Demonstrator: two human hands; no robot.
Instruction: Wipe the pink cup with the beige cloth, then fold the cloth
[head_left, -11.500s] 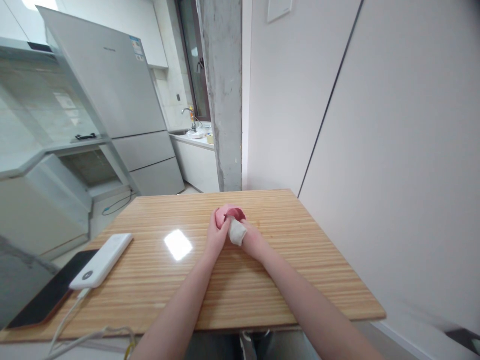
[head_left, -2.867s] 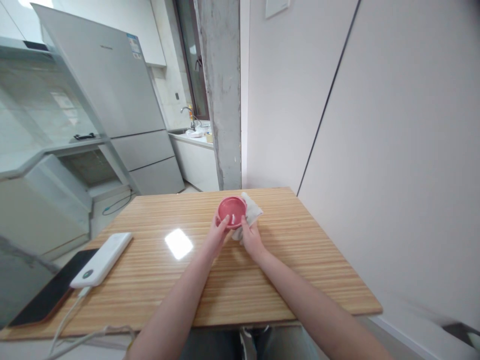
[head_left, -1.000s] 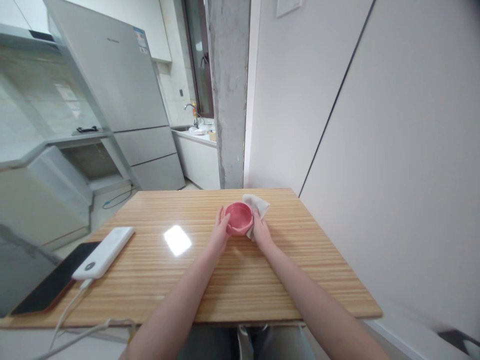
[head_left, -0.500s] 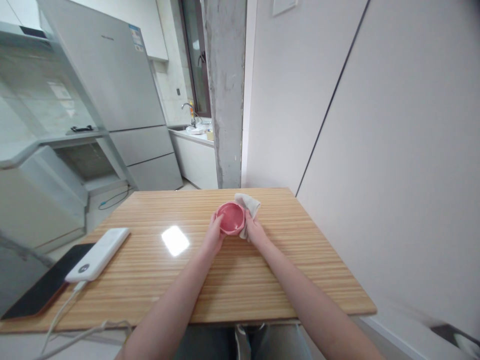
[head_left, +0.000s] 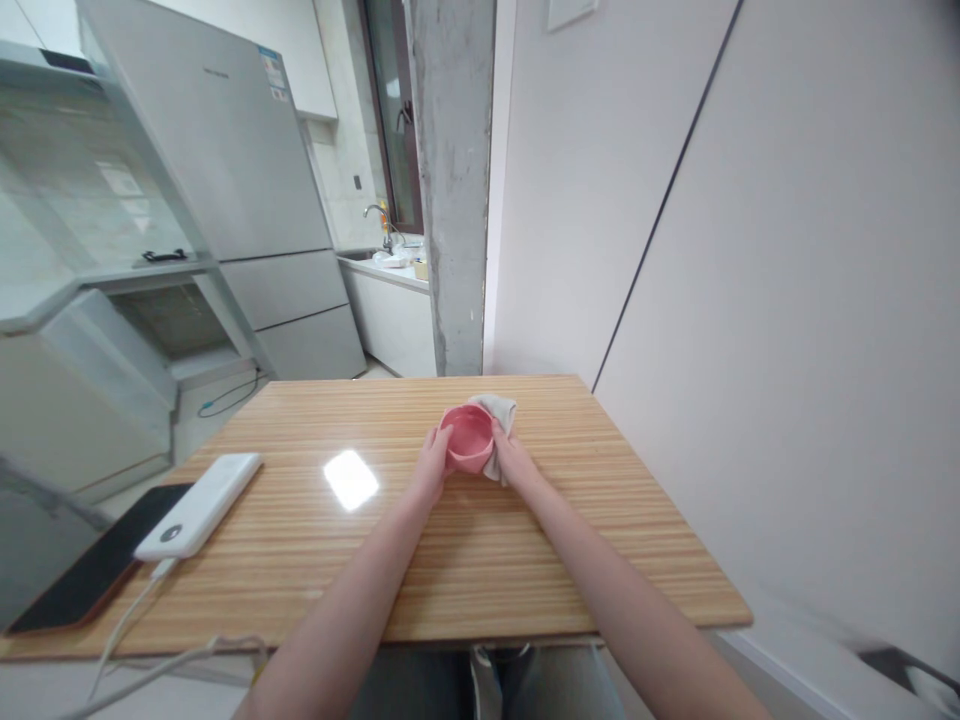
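- One small round pink bowl [head_left: 468, 437] is present, held above the far middle of the light wooden striped table [head_left: 465, 560], its opening tipped toward the camera.
- One crumpled white cloth [head_left: 498, 420] lies against the bowl's right outer wall and trails behind its rim.
- Left hand [head_left: 433, 468]: fingers curled against the bowl's left wall, thumb at the near rim; it grips the bowl from that side.
- Right hand [head_left: 510, 461]: fingers closed around the cloth and pressing it to the bowl's right side (whether the fingers also touch the bowl directly cannot be told).
- Two bare forearms run from the near table edge to the bowl, meeting on either side of it.
- One white rectangular power bank [head_left: 199, 505] rests near the table's left edge, well apart from the hands, with one white cable [head_left: 127, 635] leading off its near end.
- One black flat phone [head_left: 82, 580] lies beside the power bank, partly under it, at the left corner.
- One bright reflection patch shows on the tabletop between the power bank and the hands.
- One grey tall refrigerator [head_left: 232, 190] stands beyond the table, left of one bare concrete pillar [head_left: 450, 180].
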